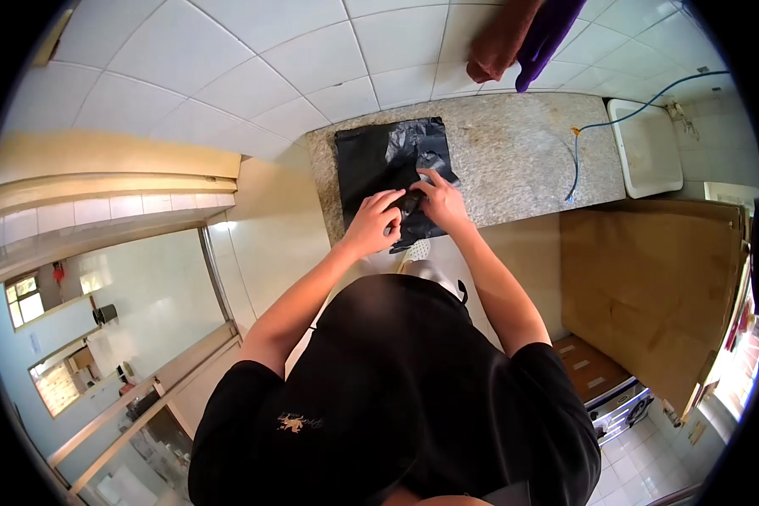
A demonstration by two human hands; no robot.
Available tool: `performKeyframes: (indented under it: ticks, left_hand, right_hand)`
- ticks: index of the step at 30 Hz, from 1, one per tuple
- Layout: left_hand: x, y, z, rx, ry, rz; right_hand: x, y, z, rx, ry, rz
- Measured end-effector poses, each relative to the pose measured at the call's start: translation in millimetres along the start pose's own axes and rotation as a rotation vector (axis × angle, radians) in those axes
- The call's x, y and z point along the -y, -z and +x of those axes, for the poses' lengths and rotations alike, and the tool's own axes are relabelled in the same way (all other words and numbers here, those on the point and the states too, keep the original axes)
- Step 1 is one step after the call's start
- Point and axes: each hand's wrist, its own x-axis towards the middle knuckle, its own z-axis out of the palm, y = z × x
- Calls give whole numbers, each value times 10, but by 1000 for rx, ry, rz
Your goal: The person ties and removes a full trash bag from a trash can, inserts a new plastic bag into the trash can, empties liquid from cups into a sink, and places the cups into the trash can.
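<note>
A black plastic bag (367, 164) lies spread on the stone counter, its near edge gathered up at the counter's front. My left hand (374, 224) is closed on the gathered plastic, with fingers bent into it. Beside it, my right hand (440, 199) pinches the same bunched part between thumb and fingers, its index finger reaching over the bag. The two hands are close together, a small dark fold between them. Whether anything is inside the bag cannot be seen.
The speckled counter (514, 152) runs right to a white sink (649, 156). A blue hose (632, 118) trails across it. Brown and purple cloths (548, 38) hang on the tiled wall. A large cardboard sheet (649, 287) stands at the right, a glass window (143, 295) at the left.
</note>
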Motion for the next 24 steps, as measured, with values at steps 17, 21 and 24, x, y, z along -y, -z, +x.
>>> performKeyframes:
  ticks: [17, 21, 24]
  left_hand:
    - [398, 379, 8, -46, 51, 28]
    - [390, 429, -131, -88, -75, -27]
    - [393, 425, -240, -116, -90, -86]
  right_hand:
    - [542, 392, 7, 150, -98, -17]
    - [586, 130, 126, 76, -211, 10]
    - [561, -42, 166, 158, -109, -4]
